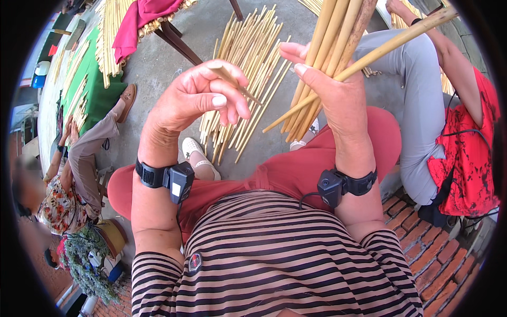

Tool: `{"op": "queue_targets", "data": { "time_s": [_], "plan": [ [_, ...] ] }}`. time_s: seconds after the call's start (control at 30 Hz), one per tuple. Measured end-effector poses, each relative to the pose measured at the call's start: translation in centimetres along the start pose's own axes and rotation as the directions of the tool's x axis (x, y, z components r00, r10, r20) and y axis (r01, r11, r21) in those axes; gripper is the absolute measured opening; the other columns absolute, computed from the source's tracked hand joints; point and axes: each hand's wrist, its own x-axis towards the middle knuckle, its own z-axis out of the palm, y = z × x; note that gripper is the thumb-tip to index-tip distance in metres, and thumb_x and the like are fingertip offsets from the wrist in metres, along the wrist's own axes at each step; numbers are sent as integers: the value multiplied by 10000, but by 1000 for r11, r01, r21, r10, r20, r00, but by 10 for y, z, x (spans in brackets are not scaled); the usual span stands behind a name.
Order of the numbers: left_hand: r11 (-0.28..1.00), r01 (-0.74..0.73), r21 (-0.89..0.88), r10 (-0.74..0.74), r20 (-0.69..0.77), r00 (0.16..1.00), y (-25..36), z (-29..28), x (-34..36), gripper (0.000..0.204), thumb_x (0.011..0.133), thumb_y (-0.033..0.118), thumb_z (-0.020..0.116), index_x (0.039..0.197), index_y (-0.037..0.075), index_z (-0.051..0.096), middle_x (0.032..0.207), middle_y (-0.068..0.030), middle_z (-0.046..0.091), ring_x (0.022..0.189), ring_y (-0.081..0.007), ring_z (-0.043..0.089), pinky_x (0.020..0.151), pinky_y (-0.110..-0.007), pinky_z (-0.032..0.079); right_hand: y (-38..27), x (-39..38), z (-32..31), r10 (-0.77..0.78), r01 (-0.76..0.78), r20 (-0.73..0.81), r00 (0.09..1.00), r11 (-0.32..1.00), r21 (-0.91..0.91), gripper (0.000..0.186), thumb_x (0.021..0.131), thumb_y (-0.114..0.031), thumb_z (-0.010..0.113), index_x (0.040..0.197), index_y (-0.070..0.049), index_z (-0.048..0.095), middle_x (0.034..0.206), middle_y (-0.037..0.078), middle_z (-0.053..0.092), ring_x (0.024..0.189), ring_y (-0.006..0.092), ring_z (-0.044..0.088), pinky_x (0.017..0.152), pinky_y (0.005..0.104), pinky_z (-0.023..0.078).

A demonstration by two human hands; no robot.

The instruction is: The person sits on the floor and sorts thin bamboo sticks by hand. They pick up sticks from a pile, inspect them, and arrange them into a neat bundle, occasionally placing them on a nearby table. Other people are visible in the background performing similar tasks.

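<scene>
Several tan bamboo sticks (323, 39) stand bunched in my right hand (340, 95), whose fingers are closed round them. One thicker stick (404, 41) slants across the bunch under my thumb, its far end up at the right. My left hand (193, 98), at the left of the bunch and apart from it, has its fingers curled about a thin, tapered brown stick (232, 80). That piece is seen nearly end-on, so its full length is unclear. Below both hands, a loose pile of bamboo sticks (251, 53) lies on the grey floor between my feet and beyond.
At the upper left, a table (171, 34) bears more sticks and a pink cloth (138, 24). Further left, a green cloth (97, 95) carries sticks, with a seated person (84, 142) beside it. Another person in red (467, 153) sits close at my right. Brick paving (438, 259) lies at the lower right.
</scene>
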Motion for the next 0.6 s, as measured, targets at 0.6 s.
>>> {"op": "queue_targets", "data": {
  "time_s": [0.6],
  "plan": [
    [987,-154,42,159,-364,918,-47,-30,54,315,931,152,545,1213,16,515,914,-124,658,695,-145,642,667,-251,544,-2,-3,-13,-147,169,-166,975,977,128,311,801,55,590,1098,52,497,862,109,581,761,183,593,723,310,499]
  ]
}}
